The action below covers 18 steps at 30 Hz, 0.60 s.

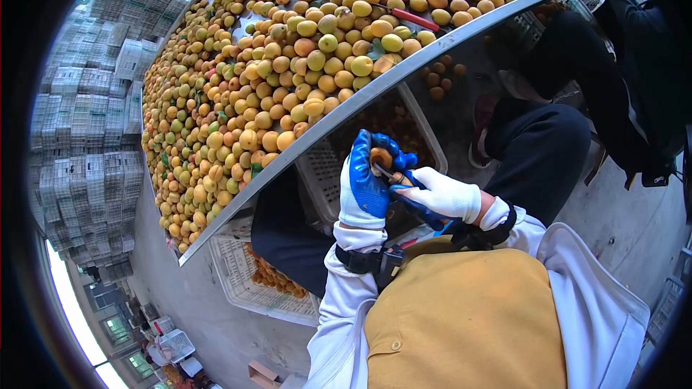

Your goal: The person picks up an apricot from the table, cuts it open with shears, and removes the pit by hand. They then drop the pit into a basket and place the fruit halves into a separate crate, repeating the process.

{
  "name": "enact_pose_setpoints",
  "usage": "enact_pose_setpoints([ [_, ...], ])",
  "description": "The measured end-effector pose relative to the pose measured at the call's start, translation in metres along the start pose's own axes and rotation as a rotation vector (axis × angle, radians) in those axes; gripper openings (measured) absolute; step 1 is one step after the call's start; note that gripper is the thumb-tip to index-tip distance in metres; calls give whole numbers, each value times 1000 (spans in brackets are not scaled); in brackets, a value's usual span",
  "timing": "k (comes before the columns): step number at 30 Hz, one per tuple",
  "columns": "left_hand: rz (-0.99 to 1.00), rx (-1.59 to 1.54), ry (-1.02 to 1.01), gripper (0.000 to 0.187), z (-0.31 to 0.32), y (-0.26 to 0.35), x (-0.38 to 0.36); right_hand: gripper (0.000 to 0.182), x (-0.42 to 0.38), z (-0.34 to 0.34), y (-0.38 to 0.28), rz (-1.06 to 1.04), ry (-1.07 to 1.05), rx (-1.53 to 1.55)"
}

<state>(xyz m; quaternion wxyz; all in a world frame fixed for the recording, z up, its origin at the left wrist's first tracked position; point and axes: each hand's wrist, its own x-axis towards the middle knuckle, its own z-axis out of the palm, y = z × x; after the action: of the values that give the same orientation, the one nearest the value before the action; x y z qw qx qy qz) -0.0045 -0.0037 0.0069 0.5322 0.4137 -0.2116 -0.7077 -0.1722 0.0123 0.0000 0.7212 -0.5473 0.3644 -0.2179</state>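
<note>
I have an apricot (pixel 380 157) up in the left hand (pixel 367 184), in front of the near edge of the table (pixel 386 86), around the middle of its length and well apart from both its corners. The gloved fingers are closed around the apricot, their blue coating curling over it. From the other side, my right hand (pixel 441 196), gloved too, grips the wooden handle of a thin tool (pixel 398 177); its metal end meets the apricot, though I can't tell how deep it goes.

Beneath my hands sits a pale crate (pixel 425 126) with dark contents I can't make out well. Left of it, below the table's near-left corner, a white crate (pixel 241 281) holds orange pieces.

On the table, a broad spread of yellow-orange fruit (pixel 288 65) reaches the near edge. A red-handled tool (pixel 415 19) lies among it, near that edge, towards the right corner. Under the table, a few loose fruits (pixel 440 79) are grouped. Stacked crates (pixel 83 130) stand beyond the table's left side; another person (pixel 613 65) is off to my right.
</note>
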Motion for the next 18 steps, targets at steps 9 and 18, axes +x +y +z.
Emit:
enact_pose_setpoints([
  [9, 102, -276, 9, 45, -6, 21, 7, 27, -1, 1, -1, -42, 93, 51],
  [18, 32, -34, -49, 48, 8, -4, -7, 58, 19, 10, 3, -542, 603, -401],
])
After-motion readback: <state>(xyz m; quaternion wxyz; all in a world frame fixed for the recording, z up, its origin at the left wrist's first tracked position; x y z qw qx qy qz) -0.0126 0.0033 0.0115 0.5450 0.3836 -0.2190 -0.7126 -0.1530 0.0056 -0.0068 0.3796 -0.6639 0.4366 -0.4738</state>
